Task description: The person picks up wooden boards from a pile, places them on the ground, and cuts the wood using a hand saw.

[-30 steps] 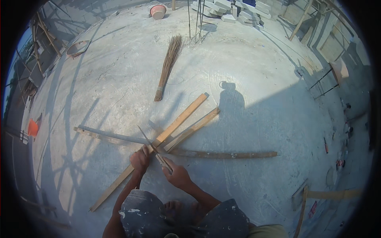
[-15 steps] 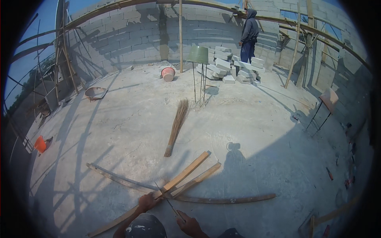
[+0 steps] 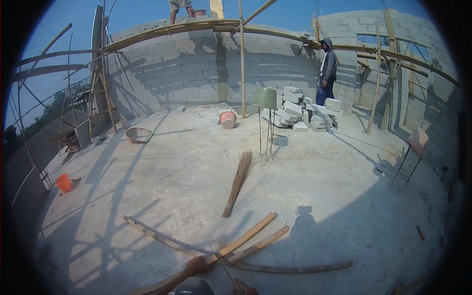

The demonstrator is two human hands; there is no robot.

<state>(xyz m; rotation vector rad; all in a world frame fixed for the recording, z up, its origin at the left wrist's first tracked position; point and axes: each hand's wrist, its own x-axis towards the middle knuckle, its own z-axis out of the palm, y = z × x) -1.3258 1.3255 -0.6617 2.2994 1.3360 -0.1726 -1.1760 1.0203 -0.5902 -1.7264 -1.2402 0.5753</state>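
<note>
My left hand [image 3: 197, 266] shows at the bottom edge, resting on a long pale wooden plank [image 3: 247, 235] that lies diagonally on the concrete floor. Only the top of my right hand [image 3: 244, 288] is in the picture. It grips a thin dark blade-like tool [image 3: 223, 266] that slants up to the left across the plank. A second, narrower plank [image 3: 266, 240] lies just right of the first. Two long curved strips, one on the left [image 3: 160, 235] and one on the right [image 3: 295, 269], cross beneath them. My knee [image 3: 192, 286] hides the planks' near ends.
A straw broom [image 3: 238, 181] lies ahead. Beyond stand a green bucket on thin rods [image 3: 265, 98], stacked grey blocks [image 3: 305, 112] and a person in a hooded jacket [image 3: 327, 73]. A red bucket [image 3: 227, 119], metal pan [image 3: 138, 134], orange bucket [image 3: 63, 182] and folding stand [image 3: 416, 146] ring the floor.
The view has swung up from the floor to the block wall and sky. My hands and the planks have slid to the bottom edge; both hands keep their hold.
</note>
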